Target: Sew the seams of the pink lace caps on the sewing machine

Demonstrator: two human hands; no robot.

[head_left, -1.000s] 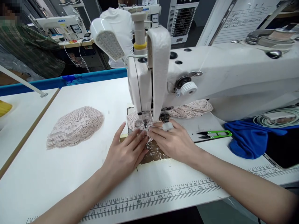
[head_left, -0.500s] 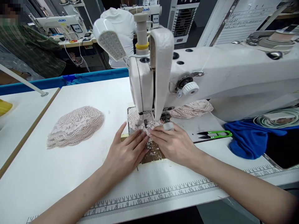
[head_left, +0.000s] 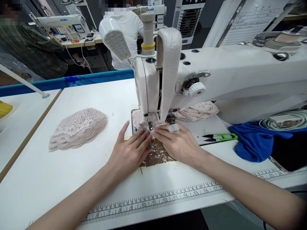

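- Lace piece (head_left: pixel 137 120): one is lying under the needle end of the near sewing machine (head_left: pixel 216 67), mostly hidden by it and by the fingers.
- Two hands are resting palm down at its near edge. The left hand (head_left: pixel 129 147) is spreading fairly wide, its little finger pointing off to the left; the right hand (head_left: pixel 179 143) is lying flat with fingers outstretched, closer together.
- One white knob (head_left: pixel 174 128) is standing in front of the right fingers, covering part of them.
- One lace stack (head_left: pixel 78 129) is sitting to the left on the white table (head_left: pixel 72 179), its layers too fine to count.
- One lace pile (head_left: pixel 198 111) is lying to the right, beyond the right hand, the machine arm overhanging its far edge.
- One pair of green snips (head_left: pixel 224 137) and one blue cloth (head_left: pixel 251 143) are lying farther right.
- Two people are showing at the far left, one wearing a plaid shirt (head_left: pixel 31 51), one a white top (head_left: pixel 126 38).
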